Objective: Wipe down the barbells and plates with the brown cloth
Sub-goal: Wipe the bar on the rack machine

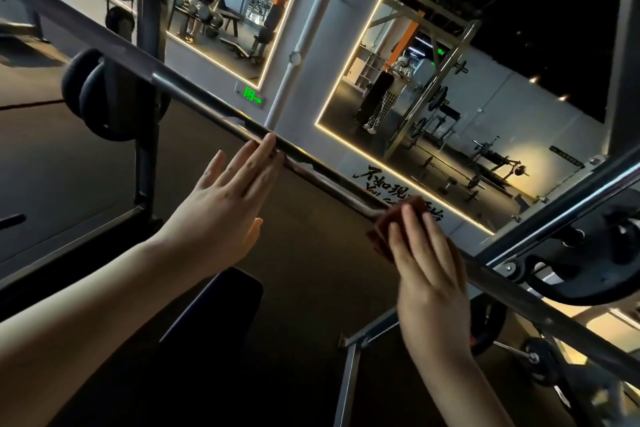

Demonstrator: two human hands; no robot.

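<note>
A long steel barbell [194,97] runs across the head view from upper left to lower right, resting in a rack. My left hand [225,198] is flat with straight fingers, its fingertips touching the bar near the middle. My right hand [426,260] presses the brown cloth [398,222] onto the bar with straight fingers; only part of the cloth shows past the fingers. Black plates [93,94] hang on the rack post at the left. A black plate [581,267] sits at the bar's right end.
A dark bench pad [221,308] lies below my arms. Rack uprights [149,55] stand at left, and a slanted steel rail [561,204] crosses at right. Mirrors with lit edges [408,177] face me. Small plates [533,360] lie low at the right.
</note>
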